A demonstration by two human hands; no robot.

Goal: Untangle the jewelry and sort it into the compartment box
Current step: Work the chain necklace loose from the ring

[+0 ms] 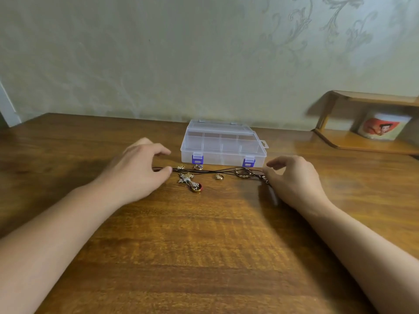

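Wooden table [204,245] against a pale patterned wall [158,53]. Landmark: clear plastic compartment box [223,143], lid closed, two blue latches on its near side, standing toward the back of the table.

Just in front of the box lies the jewelry: black cords [217,171] stretched left to right in a loose tangle. Cross pendant [186,177] in front of the box's left latch, a ring with a red stone [196,188] touching its near end. Small gold ring [219,176] in front of the box's middle. Two small gold pieces [198,167] close to the left latch. Chain bracelet [243,173] in front of the right latch, mixed in with the cords.

Left hand [138,168] to the box's front-left, fingers loosely curved, thumb tip at the cords' left end; a pinch cannot be told. Right hand [294,177] to the box's front-right, fingers relaxed, at the cords' right end; contact unclear.

Right of the box: wooden shelf [362,141] with a printed tin [381,128].
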